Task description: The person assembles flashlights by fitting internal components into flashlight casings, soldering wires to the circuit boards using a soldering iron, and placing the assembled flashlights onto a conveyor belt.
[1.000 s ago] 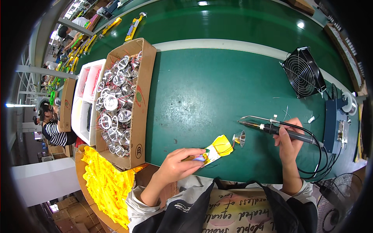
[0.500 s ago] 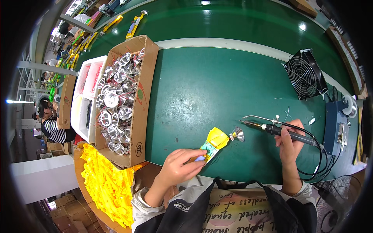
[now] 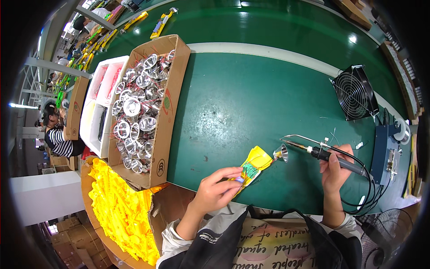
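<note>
My left hand (image 3: 218,188) is closed on a yellow plastic flashlight housing (image 3: 260,158) near the front edge of the bench. A green circuit board (image 3: 249,171) and a bluish-purple part show inside the housing, with thin dark wires over it. A silver reflector cup (image 3: 281,154) sits at the housing's far right end. My right hand (image 3: 336,172) grips a soldering iron (image 3: 324,154), its tip pointing left above the bench, apart from the board. A thin metal solder-feed tube (image 3: 300,137) runs along the iron, and black cables trail from its handle.
A cardboard box (image 3: 175,98) of silver reflectors stands left, beside a white foam box (image 3: 92,134). Yellow housings (image 3: 118,210) fill a carton at lower left. A black fan (image 3: 356,94) and a blue soldering unit (image 3: 383,150) with a solder spool (image 3: 403,132) stand right. Behind runs a green conveyor (image 3: 268,22).
The housing and my left hand have shifted slightly right and now sit more turned. The soldering iron stays near its place, lowered a little. The whole view has shifted slightly.
</note>
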The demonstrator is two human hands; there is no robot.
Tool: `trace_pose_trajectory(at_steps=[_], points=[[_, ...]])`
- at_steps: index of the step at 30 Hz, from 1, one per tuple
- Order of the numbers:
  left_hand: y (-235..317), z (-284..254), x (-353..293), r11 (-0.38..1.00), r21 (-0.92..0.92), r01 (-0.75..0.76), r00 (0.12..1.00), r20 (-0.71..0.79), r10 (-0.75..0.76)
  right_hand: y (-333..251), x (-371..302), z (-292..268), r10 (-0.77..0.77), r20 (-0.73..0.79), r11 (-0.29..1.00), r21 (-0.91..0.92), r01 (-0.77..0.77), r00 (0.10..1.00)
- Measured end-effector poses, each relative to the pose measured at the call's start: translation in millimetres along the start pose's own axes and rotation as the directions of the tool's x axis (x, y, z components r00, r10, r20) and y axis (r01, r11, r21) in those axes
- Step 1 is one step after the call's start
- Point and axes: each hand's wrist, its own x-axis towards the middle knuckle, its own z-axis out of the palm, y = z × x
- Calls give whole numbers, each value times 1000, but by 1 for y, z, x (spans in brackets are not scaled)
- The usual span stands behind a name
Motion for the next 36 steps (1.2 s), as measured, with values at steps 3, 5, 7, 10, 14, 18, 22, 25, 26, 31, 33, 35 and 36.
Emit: trace_pose_trajectory(at_steps=[3,5,7,10,14,18,22,25,26,31,33,35,36], points=[[1,-1,0,998,-49,25,999,-25,-26,4,-1,-1,-7,22,1000,-1,7,1000],[1,-1,1,995,-95,39,998,-45,-43,5,-1,-2,-15,36,1000,-15,16,999],[0,-3,0,993,-118,29,999,-18,-32,6,-1,-2,-14,23,1000,-6,15,1000],[-2,-5,-1,991,-133,29,1000,-7,-30,7,-1,-1,-38,17,999,16,38,999],[7,-2,-3,991,-122,57,997,-50,-63,7,-1,-1,-33,10,999,38,33,999],[20,-3,-1,964,265,-30,996,-68,50,6,-1,-1,-25,1,999,33,25,1000],[35,0,2,963,245,110,993,-76,-94,5,0,3,-21,7,999,34,21,1000],[46,13,12,960,195,201,975,-134,-177,4,-1,2,-20,8,999,36,19,1000],[51,17,17,956,197,217,972,-136,-193,3,-2,3,-19,11,999,36,19,1000],[56,39,13,918,283,279,955,-181,-235,-7,-5,1,26,96,997,63,-33,995],[56,42,8,918,255,304,942,-223,-251,-19,-9,0,122,175,992,13,-127,977],[57,44,7,912,235,336,926,-260,-274,-26,-12,2,119,254,993,-55,-108,960],[58,44,7,911,261,320,931,-264,-251,-30,-13,4,115,332,990,-120,-79,936]])
